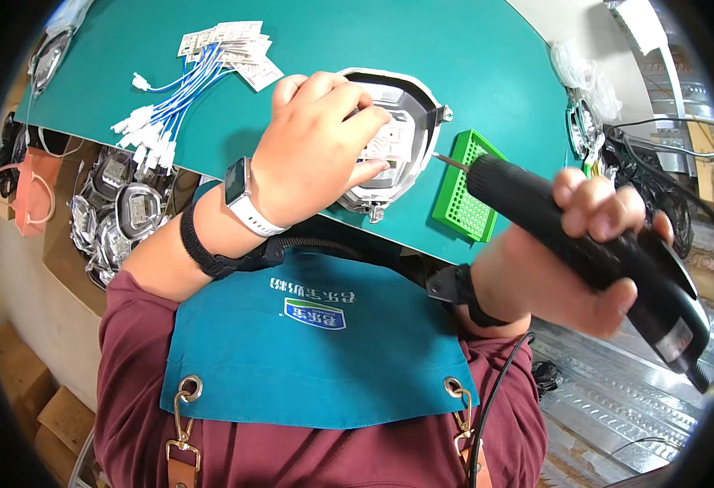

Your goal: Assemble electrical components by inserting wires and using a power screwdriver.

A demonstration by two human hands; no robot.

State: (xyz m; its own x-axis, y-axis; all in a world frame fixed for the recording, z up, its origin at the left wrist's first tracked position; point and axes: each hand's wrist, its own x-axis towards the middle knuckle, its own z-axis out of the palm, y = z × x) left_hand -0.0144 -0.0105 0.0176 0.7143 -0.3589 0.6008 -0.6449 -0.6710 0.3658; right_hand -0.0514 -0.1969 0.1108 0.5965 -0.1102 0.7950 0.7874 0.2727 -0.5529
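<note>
Right hand [556,281] has fingers wrapped round a black screwdriver [521,197]; left hand [316,146] on a metal housing [424,156], can't tell if gripping tbh.

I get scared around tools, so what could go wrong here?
The black screwdriver in the right hand points toward the left hand at the silver case, so a slip might poke it. The green tray sits close to the near edge of the table; a bump could knock it off. Some white plugs lie near that edge too and might slide down.
</note>
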